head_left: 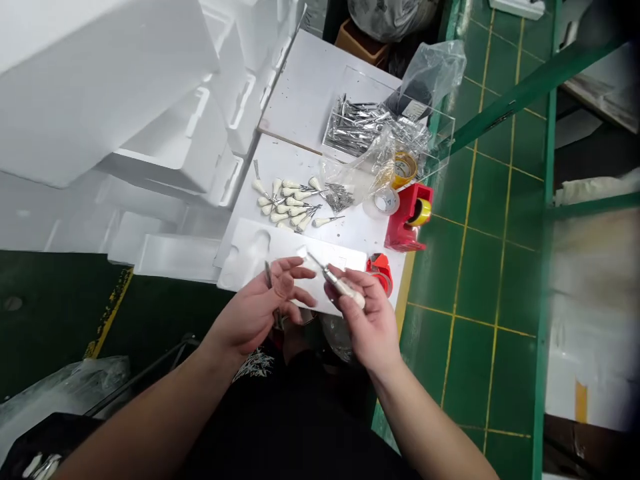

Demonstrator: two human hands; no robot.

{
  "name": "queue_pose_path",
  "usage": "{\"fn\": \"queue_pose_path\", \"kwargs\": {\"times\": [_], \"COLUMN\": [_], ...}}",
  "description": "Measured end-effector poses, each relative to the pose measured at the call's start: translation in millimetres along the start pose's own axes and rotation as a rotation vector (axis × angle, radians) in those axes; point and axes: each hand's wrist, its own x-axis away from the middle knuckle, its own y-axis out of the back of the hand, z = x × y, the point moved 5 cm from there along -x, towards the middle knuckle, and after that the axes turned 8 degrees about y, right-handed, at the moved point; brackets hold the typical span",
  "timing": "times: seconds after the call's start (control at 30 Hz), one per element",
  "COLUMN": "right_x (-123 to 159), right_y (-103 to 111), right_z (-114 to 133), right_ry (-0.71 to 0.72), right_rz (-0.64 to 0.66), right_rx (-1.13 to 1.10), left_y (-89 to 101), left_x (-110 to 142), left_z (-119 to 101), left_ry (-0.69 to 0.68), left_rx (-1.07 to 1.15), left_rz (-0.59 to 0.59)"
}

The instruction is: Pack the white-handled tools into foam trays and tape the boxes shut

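Note:
My right hand (367,310) is closed round a small tool with a white, rounded handle (356,296) and a slim metal shaft (325,268), which points up and left. My left hand (267,300) is beside it, its fingers partly curled and spread. A thin dark metal piece (269,274) is tucked in the left hand, its ends showing above and below the palm. Beneath both hands lies a white foam tray (320,252) with moulded hollows. Beyond the tray, several similar white-handled tools (295,207) lie in a loose pile.
A clear box (335,150) of wrapped metal parts stands at the back, near a plastic bag (370,163) of small metal pieces. Tape rolls (385,200), a red tape dispenser (407,220) and another dispenser (381,270) line the right edge. Stacked white foam boxes (165,127) stand left.

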Motion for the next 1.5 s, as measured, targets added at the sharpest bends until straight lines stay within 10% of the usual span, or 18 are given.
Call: {"fn": "queue_pose_path", "kwargs": {"times": [0.13,0.27,0.9,1.23,1.5], "right_x": [11,26,40,44,47], "right_y": [13,20,16,22,28], "right_z": [-34,-47,-52,-50,-54], "right_ry": [-0.309,-0.4,-0.453,-0.432,-0.435], "right_rz": [-0.225,-0.269,-0.224,-0.207,-0.21], "right_rx": [-0.367,-0.389,-0.448,-0.428,-0.419], "left_y": [70.2,96.5,101.1,86.9,86.5], "left_x": [-20,-42,-38,-21,-14], "left_z": [-21,-46,-70,-74,-23], "left_ry": [-0.175,-0.36,-0.318,-0.629,-0.442], "left_rx": [-0.037,-0.388,-1.44,-0.966,-1.022], "left_rz": [-0.379,-0.49,-0.591,-0.593,-0.421]}}
